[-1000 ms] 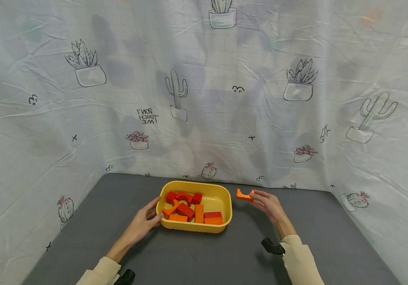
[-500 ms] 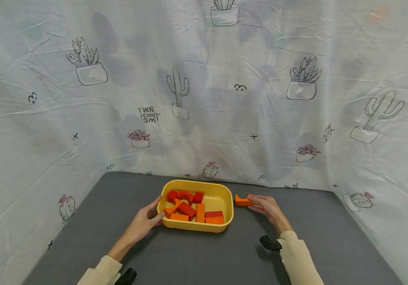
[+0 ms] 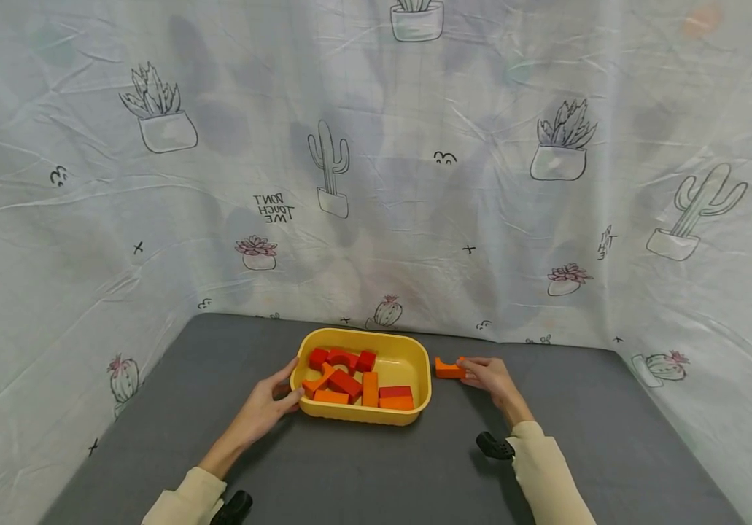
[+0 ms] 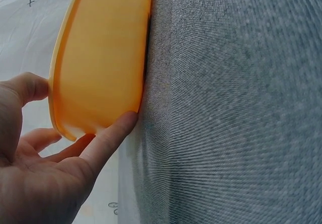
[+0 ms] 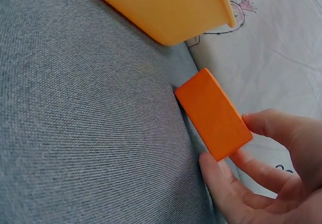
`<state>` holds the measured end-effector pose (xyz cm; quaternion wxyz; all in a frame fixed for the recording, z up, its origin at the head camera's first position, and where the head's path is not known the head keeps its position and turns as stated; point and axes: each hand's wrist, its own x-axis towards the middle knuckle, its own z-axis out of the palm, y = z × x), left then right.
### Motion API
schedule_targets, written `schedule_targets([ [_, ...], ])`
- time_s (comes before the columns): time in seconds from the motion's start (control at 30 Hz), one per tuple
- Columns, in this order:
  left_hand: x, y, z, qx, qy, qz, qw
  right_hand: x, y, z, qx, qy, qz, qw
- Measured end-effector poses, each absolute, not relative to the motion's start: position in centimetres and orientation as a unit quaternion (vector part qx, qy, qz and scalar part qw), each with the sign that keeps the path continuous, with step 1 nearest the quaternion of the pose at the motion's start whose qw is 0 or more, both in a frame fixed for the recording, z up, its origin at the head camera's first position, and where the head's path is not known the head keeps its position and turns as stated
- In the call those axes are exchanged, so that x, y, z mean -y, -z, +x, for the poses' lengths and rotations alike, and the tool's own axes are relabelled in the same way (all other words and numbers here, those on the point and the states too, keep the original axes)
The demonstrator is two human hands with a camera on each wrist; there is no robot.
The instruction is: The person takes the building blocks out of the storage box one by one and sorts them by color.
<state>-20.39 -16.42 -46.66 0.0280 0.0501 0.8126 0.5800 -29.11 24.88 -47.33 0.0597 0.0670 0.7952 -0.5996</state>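
Observation:
A yellow plastic bin stands on the table, holding several red and orange toy blocks. My left hand grips its left end, thumb at the rim and fingers against the outer wall, as the left wrist view of the bin also shows. Just right of the bin is an orange building block with a curved notch in its top. My right hand pinches the block's right end. In the right wrist view this block sits low, at or very near the tabletop, apart from the bin.
Inside the bin lie a red arch block, an upright-looking orange block and several others. The dark grey table ends at a pale cactus-print curtain behind and at both sides.
My right hand has lowered the orange block toward the tabletop and moved it slightly left; over the last half second it barely moves. My left hand keeps its grip on the bin.

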Motion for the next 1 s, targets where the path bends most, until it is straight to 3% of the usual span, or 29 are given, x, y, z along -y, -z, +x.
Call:
schedule_targets([
  [0.3,16.54,46.58,-20.4,-0.803,-0.593,0.061,0.03,-24.28,47.5,-28.7,-0.854,0.516,0.068,0.004],
  [1.0,16.88,47.2,-20.42,-0.781,-0.617,0.089,0.033,-24.37,46.75,-28.5,-0.869,0.49,0.062,0.036],
])
